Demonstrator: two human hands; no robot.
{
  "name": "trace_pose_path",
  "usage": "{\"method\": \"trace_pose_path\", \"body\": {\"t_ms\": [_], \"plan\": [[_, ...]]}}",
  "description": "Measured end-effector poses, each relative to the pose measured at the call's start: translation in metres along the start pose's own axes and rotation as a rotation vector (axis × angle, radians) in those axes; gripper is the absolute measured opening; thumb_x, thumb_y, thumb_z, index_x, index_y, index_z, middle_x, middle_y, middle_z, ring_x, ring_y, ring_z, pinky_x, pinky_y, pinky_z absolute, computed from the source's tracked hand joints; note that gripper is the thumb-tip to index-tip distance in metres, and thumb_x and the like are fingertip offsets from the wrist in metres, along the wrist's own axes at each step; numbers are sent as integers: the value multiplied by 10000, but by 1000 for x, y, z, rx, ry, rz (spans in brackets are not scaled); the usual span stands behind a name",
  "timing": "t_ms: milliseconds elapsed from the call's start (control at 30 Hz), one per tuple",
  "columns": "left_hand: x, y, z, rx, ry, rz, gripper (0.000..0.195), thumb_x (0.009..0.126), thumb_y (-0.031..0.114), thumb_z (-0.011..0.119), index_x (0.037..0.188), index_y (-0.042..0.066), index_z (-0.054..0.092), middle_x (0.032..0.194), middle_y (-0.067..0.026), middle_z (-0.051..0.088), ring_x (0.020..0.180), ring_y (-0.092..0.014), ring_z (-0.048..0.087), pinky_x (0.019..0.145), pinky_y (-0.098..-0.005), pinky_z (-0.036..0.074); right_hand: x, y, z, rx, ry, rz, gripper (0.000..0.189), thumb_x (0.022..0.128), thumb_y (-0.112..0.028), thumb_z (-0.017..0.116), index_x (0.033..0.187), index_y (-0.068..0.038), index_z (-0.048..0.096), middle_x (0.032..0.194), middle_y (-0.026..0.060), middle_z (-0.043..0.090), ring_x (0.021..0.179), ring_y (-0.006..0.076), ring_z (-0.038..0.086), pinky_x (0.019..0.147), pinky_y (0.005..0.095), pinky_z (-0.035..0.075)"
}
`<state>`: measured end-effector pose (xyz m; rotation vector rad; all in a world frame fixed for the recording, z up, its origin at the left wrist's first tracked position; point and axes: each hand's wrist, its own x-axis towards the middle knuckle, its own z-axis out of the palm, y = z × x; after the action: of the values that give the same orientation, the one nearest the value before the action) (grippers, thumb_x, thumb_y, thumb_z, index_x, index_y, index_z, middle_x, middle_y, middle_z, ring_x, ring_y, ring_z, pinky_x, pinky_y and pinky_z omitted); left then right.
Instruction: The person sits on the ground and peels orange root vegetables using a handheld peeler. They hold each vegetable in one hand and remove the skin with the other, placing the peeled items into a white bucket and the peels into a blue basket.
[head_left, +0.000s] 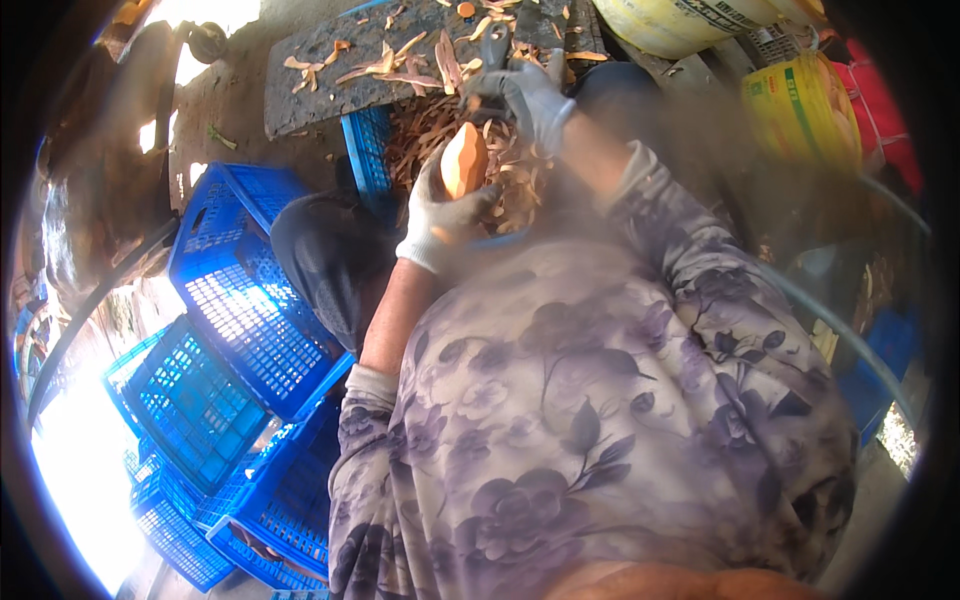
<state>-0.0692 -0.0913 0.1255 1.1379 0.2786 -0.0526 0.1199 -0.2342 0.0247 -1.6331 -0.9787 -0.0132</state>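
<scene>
A peeled sweet potato (463, 162), orange and cut in facets, stands tip up in my left hand (444, 211). That hand wears a white knit glove with a grey palm, and its fingers wrap the lower part. My right hand (529, 99), gloved in grey, is a short way beyond it with curled fingers. A black tool handle (495, 46) with a hole in its end meets those fingers; blur hides whether they grip it. Below both hands, a blue plastic crate (366, 154) holds a heap of brown and orange peelings (517, 191).
Peel strips lie scattered on a dark board (322, 94) beyond the crate. Blue plastic baskets (247, 292) are piled at my left. A pale yellow bucket (675, 26) stands far right, near a yellow bag (799, 112) and red cloth or sacking (885, 112). My left knee (322, 247) flanks the crate.
</scene>
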Motion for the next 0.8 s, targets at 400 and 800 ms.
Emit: {"method": "trace_pose_path", "body": {"t_ms": [400, 800], "plan": [[-8, 17, 0, 294, 16, 137, 808, 713, -167, 691, 1442, -18, 374, 1349, -129, 539, 1230, -236, 549, 1011, -348, 496, 17, -67, -16, 706, 41, 750, 241, 891, -153, 722, 1061, 12, 677, 936, 107, 719, 765, 182, 713, 698, 282, 607], [-12, 24, 5, -181, -68, -149, 608, 790, 158, 769, 1326, 55, 501, 1165, -64, 596, 1012, -186, 589, 874, -324, 488, 20, -60, -14, 783, 102, 833, 186, 868, -92, 730, 1015, 5, 672, 902, 120, 723, 789, 189, 719, 655, 319, 621]]}}
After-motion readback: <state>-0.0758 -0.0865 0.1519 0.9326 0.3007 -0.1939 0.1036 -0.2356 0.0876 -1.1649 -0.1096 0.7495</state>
